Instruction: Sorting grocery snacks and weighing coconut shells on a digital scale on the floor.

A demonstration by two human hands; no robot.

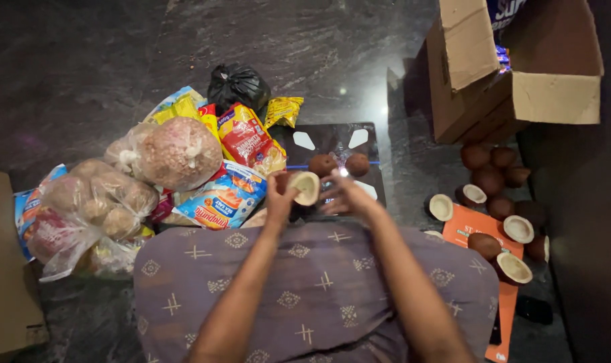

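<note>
My left hand point(279, 195) grips a halved coconut point(306, 187), its white inside turned toward me. My right hand point(344, 196) hovers just right of it with fingers spread, blurred, holding nothing that I can see. Both hands sit above a dark flat scale point(332, 142) on the floor. Two whole brown coconuts point(322, 164) point(357, 163) rest on that scale, just beyond my fingers. My lap is covered by grey-purple patterned cloth point(319, 282).
Bagged groceries lie at the left: a clear bag of potatoes point(97, 202), a bag of nuts point(178, 153), snack packets point(248, 138), a black bag point(237, 85). Whole and halved coconuts point(497, 202) cluster at the right by an orange booklet point(476, 225) and an open cardboard box point(520, 74).
</note>
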